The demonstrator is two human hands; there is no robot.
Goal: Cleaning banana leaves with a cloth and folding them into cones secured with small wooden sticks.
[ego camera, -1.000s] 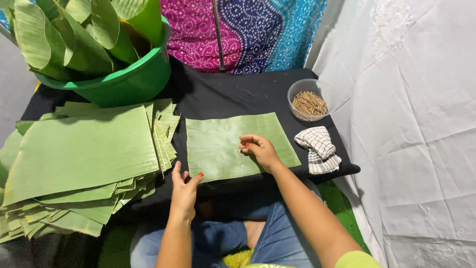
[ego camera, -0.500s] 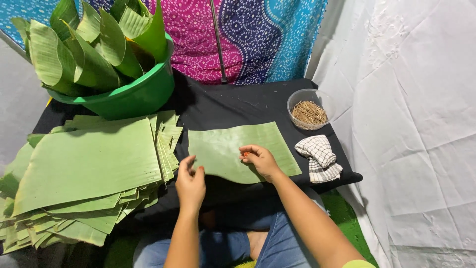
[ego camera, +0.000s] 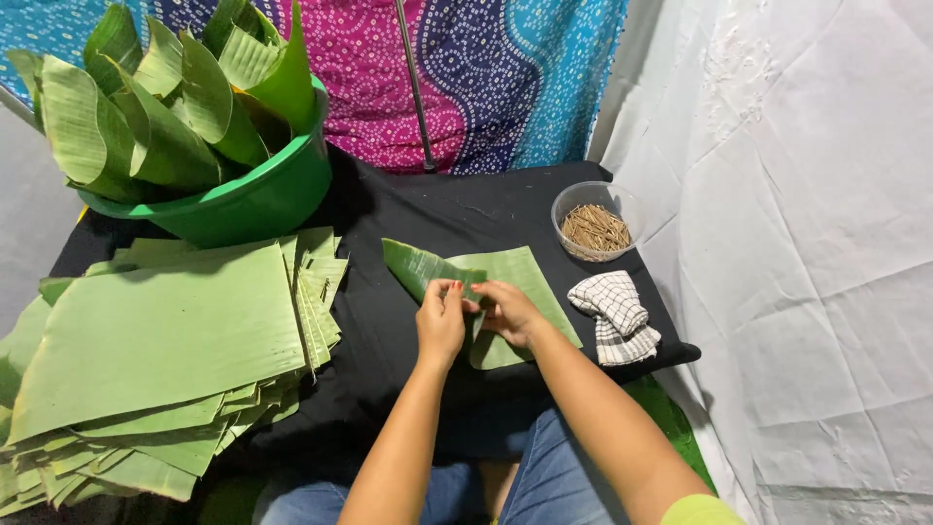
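A cut banana leaf piece (ego camera: 520,277) lies on the black table (ego camera: 389,340), its left side folded over into a pointed flap. My left hand (ego camera: 440,319) pinches the folded edge near the middle. My right hand (ego camera: 507,311) grips the same leaf just to the right, fingers curled on it. Both hands meet at the fold, above the table's front half.
A thick stack of flat banana leaf sheets (ego camera: 155,350) fills the left side. Behind it a green tub (ego camera: 258,199) holds rolled leaves. A clear bowl of thin sticks (ego camera: 595,226) and a checked cloth (ego camera: 612,313) sit at the right. White sheeting hangs on the right.
The leaf lay flat under my right hand; now its left side is folded over and both hands hold it. My left hand moved from the table's front edge up to the leaf.
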